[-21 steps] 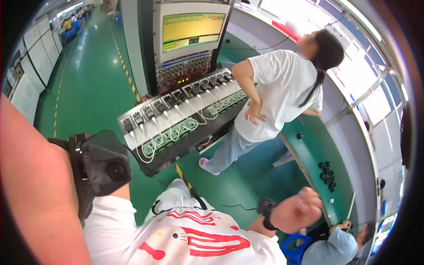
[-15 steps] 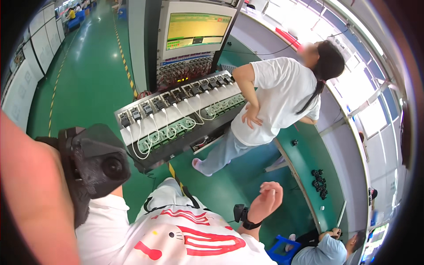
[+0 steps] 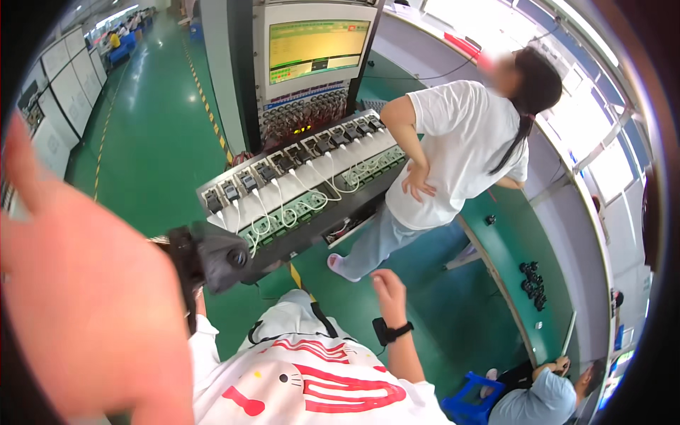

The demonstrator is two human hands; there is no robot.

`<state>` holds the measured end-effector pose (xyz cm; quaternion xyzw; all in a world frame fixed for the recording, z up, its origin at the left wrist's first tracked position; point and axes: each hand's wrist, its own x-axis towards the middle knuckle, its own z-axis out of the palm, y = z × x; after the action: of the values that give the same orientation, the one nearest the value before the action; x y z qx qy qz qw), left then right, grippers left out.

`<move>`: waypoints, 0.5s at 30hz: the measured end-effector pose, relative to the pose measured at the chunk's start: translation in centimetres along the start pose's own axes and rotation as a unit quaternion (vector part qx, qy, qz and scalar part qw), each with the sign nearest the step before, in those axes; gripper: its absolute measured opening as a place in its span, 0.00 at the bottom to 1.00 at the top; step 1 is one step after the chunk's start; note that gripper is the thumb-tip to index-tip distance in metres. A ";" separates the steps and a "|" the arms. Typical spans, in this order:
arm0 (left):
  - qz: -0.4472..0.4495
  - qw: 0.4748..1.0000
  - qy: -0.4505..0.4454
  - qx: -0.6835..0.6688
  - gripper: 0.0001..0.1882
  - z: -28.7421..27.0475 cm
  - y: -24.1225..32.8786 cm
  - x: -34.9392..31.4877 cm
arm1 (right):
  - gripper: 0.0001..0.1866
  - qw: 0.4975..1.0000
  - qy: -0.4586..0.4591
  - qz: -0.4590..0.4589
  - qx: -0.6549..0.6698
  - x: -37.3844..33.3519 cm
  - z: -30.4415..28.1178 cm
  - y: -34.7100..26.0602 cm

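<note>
My left hand (image 3: pixel 92 297) looms large and blurred at the left, very near the camera. One digit stretches upward, and nothing shows in the hand. A black camera-like device (image 3: pixel 219 258) is strapped at its wrist. My right hand (image 3: pixel 391 292) is raised in front of my body, fingers loosely curled together with nothing visible in them. A black band with a small black device (image 3: pixel 389 331) circles that wrist. Ahead, a test bench (image 3: pixel 212 185) carries a row of black plug-in adapters (image 3: pixel 265 172) with white cables (image 3: pixel 289 212) hanging over green circuit boards. Neither hand touches it.
A rack with a lit screen (image 3: pixel 319 49) stands behind the bench. A person in a white shirt (image 3: pixel 460 156) stands to its right, hand on hip. Along the right runs a green worktable (image 3: pixel 496 244) with black parts (image 3: pixel 533 285). A seated person (image 3: pixel 538 397) and blue stool (image 3: pixel 471 397) are lower right.
My left hand has swung into view at the left. My right hand has moved left and inward, its fingers now more folded. The bench and people sit slightly further right in the picture.
</note>
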<state>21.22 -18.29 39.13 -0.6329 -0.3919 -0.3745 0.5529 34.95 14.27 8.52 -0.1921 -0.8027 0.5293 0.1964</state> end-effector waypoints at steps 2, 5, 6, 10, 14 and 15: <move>-0.140 0.989 -0.041 0.008 0.21 1.6 -1.7 -3.4 | 0.13 0.962 -0.185 0.085 -0.181 -0.6 2.0 6.6; -0.323 0.871 -0.365 -0.068 0.23 6.2 0.3 -12.6 | 0.25 0.816 -0.468 0.239 -0.241 -5.7 3.9 14.8; -0.372 0.785 -0.486 -0.097 0.24 7.4 2.1 -16.2 | 0.30 0.787 -0.404 0.460 -0.071 -7.7 4.3 16.7; -0.589 0.259 -0.747 -0.166 0.29 3.9 10.0 -30.2 | 0.37 0.803 -0.297 0.515 0.038 -10.7 4.0 20.6; -0.685 0.280 -0.593 -0.317 0.31 0.7 13.4 -40.8 | 0.30 0.649 -0.323 0.682 0.098 -8.4 4.5 22.0; -0.697 0.247 -0.585 -0.332 0.31 0.9 13.9 -42.1 | 0.26 0.747 -0.361 0.549 -0.101 -7.5 4.7 22.2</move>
<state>16.50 -22.01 -4.80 -0.2857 -0.7373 -0.2381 -0.5640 41.17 14.90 -14.57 -0.4128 -0.6185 0.4918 -0.4530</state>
